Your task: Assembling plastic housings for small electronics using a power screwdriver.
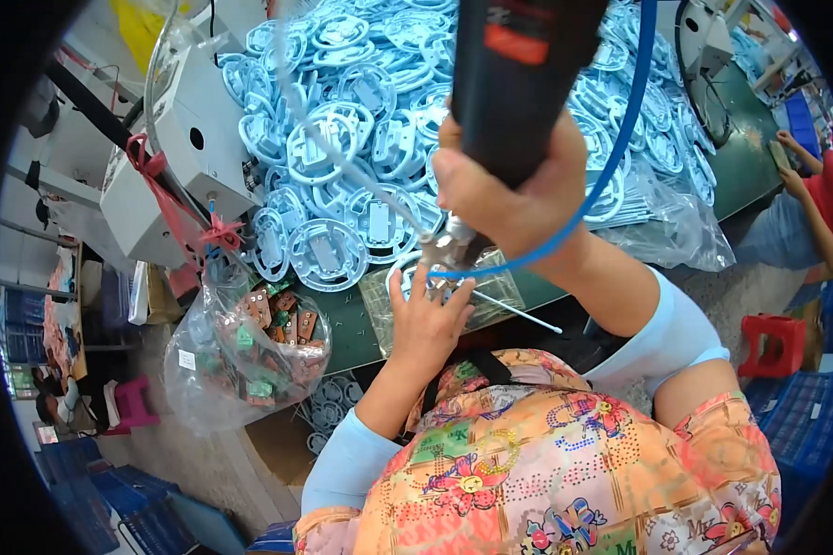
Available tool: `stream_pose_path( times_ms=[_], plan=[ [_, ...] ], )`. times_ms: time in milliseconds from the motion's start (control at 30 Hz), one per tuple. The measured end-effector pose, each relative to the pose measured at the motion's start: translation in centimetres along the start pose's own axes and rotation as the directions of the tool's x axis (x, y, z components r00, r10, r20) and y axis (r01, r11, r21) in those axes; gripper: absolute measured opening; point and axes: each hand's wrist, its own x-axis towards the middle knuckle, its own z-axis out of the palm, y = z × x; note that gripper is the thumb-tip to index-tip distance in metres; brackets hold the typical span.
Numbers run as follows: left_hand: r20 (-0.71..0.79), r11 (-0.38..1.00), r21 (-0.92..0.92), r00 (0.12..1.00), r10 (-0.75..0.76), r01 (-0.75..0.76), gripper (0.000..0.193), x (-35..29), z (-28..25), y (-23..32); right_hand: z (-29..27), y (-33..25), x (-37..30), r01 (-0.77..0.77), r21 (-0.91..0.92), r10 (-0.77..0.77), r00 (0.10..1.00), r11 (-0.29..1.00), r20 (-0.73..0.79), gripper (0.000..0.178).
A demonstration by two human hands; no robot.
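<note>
In my raised right hand [518, 190] is a black power screwdriver [516, 102] with a red patch, held upright with its tip pointing down. Below its tip lies a round, pale plastic part [400, 280], largely covered by my fingers and the tool. My left hand [428, 319] holds this part down, its fingers spread over the rim and middle. A thin white rod [518, 313] sticks out from beside the part toward the right. Under them is a brownish mat [377, 310] on the green bench.
A big heap of light blue round plastic parts [329, 254] covers the bench's far side. At left, a clear bag [241, 361] holds brown and green circuit boards, beside a grey metal box [190, 139]. A blue hose [634, 111] curves past my right hand. Another person [819, 199] sits far right.
</note>
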Motion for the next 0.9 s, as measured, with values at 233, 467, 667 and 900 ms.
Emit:
stream_pose_path(
  times_ms=[233, 467, 667, 900],
  plan=[
    [0.046, 0.998, 0.017, 0.997, 0.055, -0.056, 0.051, -0.4, -1.1, -0.2, -2.8, -2.1, 1.1, -0.036, 0.133, 0.046, 0.996, 0.99, -0.074, 0.033],
    [-0.003, 0.992, -0.07, 0.995, 0.101, -0.101, 0.059, 0.1, -1.4, -0.9, -6.8, -2.6, 4.9, 0.146, -0.392, -0.206, 0.972, 0.908, -0.116, 0.037],
    [-0.02, 0.994, -0.079, 0.997, -0.071, 0.069, 0.067, -0.5, -1.2, -3.3, -9.2, 1.2, 3.5, 0.024, -0.366, -0.087, 0.984, 0.93, -0.158, 0.05],
    [0.054, 0.999, 0.046, 0.999, -0.003, 0.0, 0.074, 0.8, -2.1, -2.8, -14.4, 2.7, -2.8, 0.175, -0.63, -0.28, 0.957, 0.757, -0.071, 0.044]
  ],
)
